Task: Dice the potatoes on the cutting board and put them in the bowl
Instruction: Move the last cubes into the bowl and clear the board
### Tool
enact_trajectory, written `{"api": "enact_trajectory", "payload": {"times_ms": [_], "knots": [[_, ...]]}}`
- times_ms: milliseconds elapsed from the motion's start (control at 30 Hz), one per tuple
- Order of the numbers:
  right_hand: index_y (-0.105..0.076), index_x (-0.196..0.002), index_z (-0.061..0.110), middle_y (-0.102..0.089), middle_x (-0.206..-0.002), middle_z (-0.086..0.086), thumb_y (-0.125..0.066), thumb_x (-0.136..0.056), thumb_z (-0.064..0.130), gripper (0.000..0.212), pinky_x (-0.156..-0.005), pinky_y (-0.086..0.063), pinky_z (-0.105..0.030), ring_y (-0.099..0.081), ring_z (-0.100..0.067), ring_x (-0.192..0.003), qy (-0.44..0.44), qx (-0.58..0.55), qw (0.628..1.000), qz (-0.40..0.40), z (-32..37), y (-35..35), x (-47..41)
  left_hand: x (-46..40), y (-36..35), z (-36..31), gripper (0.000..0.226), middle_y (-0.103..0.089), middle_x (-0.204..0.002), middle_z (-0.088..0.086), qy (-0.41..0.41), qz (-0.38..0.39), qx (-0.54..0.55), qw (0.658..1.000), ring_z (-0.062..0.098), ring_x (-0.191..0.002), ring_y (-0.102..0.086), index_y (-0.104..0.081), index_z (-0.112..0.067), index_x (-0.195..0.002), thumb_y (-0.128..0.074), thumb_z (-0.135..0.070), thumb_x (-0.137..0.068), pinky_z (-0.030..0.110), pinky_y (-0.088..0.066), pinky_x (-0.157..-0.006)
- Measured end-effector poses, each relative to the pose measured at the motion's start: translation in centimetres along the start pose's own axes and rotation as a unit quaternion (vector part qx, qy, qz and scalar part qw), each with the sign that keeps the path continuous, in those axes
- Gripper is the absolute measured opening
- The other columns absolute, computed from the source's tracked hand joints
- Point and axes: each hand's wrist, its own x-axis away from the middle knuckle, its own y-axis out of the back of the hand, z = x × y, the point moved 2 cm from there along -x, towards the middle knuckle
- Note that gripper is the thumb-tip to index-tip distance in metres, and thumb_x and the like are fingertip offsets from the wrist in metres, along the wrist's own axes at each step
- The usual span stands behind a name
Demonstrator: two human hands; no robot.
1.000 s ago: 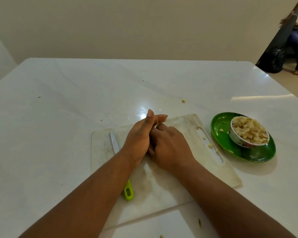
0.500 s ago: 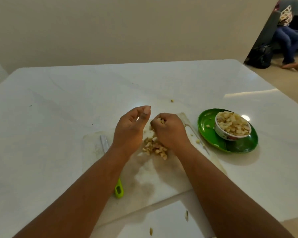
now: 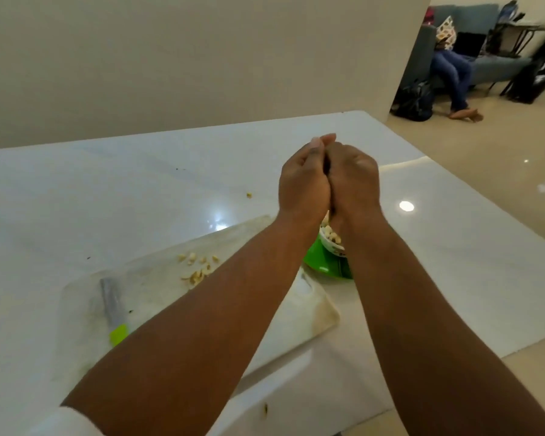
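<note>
My left hand (image 3: 302, 180) and my right hand (image 3: 354, 180) are pressed together, cupped around a scoop of potato dice, and held above the bowl (image 3: 335, 245). A few pale pieces show between the heels of the hands. The bowl is heaped with diced potato and stands on a green plate (image 3: 323, 264); my wrists hide most of both. A small scatter of potato dice (image 3: 199, 269) lies on the white cutting board (image 3: 158, 294). A knife (image 3: 111, 302) with a green handle rests on the board's left part.
A single potato piece (image 3: 249, 195) lies on the white table (image 3: 107, 196) beyond the board, and a scrap (image 3: 265, 409) lies near the front edge. At the far right, off the table, a person sits on a sofa (image 3: 497, 62).
Both hands gathered dice on the board, closed together around them and lifted up and right to above the bowl. Some dice stayed on the board. The camera view swung right.
</note>
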Motion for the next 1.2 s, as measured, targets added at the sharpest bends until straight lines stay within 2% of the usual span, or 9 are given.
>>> {"api": "enact_trajectory", "payload": {"times_ms": [67, 133, 267, 367, 500, 667, 900, 1067, 1200], "knots": [[-0.069, -0.073, 0.015, -0.067, -0.069, -0.004, -0.059, -0.085, 0.03, 0.022, -0.058, -0.056, -0.039, -0.067, -0.023, -0.068, 0.051, 0.079, 0.994, -0.058, 1.0, 2.1, -1.0, -0.8, -1.5, 0.5, 0.035, -0.074, -0.11, -0.01, -0.027, 0.006, -0.046, 0.999, -0.006, -0.093, -0.067, -0.074, -0.018, -0.121, -0.043, -0.028, -0.111, 0.009, -0.053, -0.08], [-0.067, -0.063, 0.021, -0.064, -0.061, 0.004, -0.059, -0.083, 0.028, 0.023, -0.058, -0.051, -0.036, -0.062, -0.016, -0.062, 0.078, 0.141, 0.983, -0.09, 0.5, 4.3, -1.9, -1.2, -2.5, 1.6, 0.036, -0.072, -0.124, -0.005, -0.027, 0.013, -0.077, 0.997, -0.004, -0.099, -0.062, -0.072, -0.017, -0.126, -0.042, -0.031, -0.111, 0.007, -0.047, -0.079], [-0.066, -0.068, 0.02, -0.064, -0.062, 0.005, -0.058, -0.09, 0.034, 0.027, -0.057, -0.049, -0.03, -0.062, -0.011, -0.061, 0.12, 0.266, 0.953, -0.074, -1.5, 5.6, -1.8, -1.0, -3.5, 4.3, 0.044, -0.073, -0.121, -0.008, 0.021, 0.035, -0.094, 0.995, 0.006, -0.11, -0.065, -0.073, -0.022, -0.124, -0.038, -0.044, -0.11, 0.021, -0.053, -0.095], [-0.068, -0.075, 0.02, -0.066, -0.064, 0.006, -0.056, -0.094, 0.032, 0.026, -0.056, -0.044, -0.022, -0.062, -0.009, -0.061, 0.118, 0.27, 0.954, -0.051, -3.2, 5.8, -2.1, -1.0, -3.7, 5.2, 0.045, -0.076, -0.112, -0.008, 0.027, 0.029, -0.085, 0.996, 0.006, -0.106, -0.069, -0.075, -0.023, -0.118, -0.038, -0.047, -0.109, 0.025, -0.054, -0.098], [-0.068, -0.074, 0.021, -0.064, -0.06, 0.005, -0.053, -0.096, 0.028, 0.028, -0.051, -0.039, -0.016, -0.059, -0.007, -0.057, 0.124, 0.284, 0.951, -0.012, -4.0, 5.8, -2.0, -1.2, -3.6, 6.0, 0.039, -0.077, -0.113, -0.007, 0.012, 0.017, -0.075, 0.997, 0.006, -0.108, -0.069, -0.077, -0.022, -0.114, -0.044, -0.041, -0.109, 0.029, -0.054, -0.102], [-0.065, -0.071, 0.025, -0.06, -0.057, 0.009, -0.047, -0.101, 0.026, 0.035, -0.053, -0.036, -0.019, -0.057, -0.007, -0.055, 0.116, 0.327, 0.937, 0.027, -4.3, 5.7, -2.3, -1.7, -3.2, 6.8, 0.031, -0.077, -0.114, -0.005, 0.004, 0.015, -0.073, 0.997, 0.008, -0.111, -0.069, -0.079, -0.021, -0.11, -0.049, -0.031, -0.107, 0.037, -0.052, -0.106], [-0.072, -0.105, 0.016, -0.072, -0.088, 0.0, -0.048, -0.099, 0.019, 0.024, -0.072, -0.053, -0.027, -0.068, -0.015, -0.08, 0.124, 0.365, 0.922, 0.04, -4.9, 6.4, -2.0, -2.0, -3.2, 7.0, 0.032, -0.077, -0.113, -0.004, 0.008, 0.053, -0.077, 0.996, 0.011, -0.111, -0.07, -0.079, -0.022, -0.107, -0.048, -0.03, -0.108, 0.039, -0.052, -0.106], [-0.066, -0.118, 0.004, -0.068, -0.111, -0.013, -0.057, -0.097, 0.012, 0.024, -0.084, -0.047, -0.028, -0.064, -0.026, -0.102, 0.184, 0.464, 0.864, 0.065, -4.5, 6.0, -1.2, -2.1, -3.3, 7.0, 0.031, -0.075, -0.118, -0.007, 0.012, 0.104, -0.136, 0.985, 0.009, -0.115, -0.066, -0.076, -0.026, -0.117, -0.047, -0.028, -0.107, 0.038, -0.051, -0.107], [-0.051, -0.14, 0.001, -0.055, -0.14, -0.016, -0.049, -0.102, 0.015, 0.04, -0.105, -0.037, -0.032, -0.051, -0.029, -0.128, 0.127, 0.506, 0.847, 0.1, -4.5, 5.6, -0.8, -2.2, -3.1, 6.9, 0.032, -0.073, -0.12, -0.006, 0.018, 0.14, -0.157, 0.977, 0.009, -0.117, -0.064, -0.075, -0.026, -0.119, -0.046, -0.025, -0.106, 0.039, -0.051, -0.107]]}}
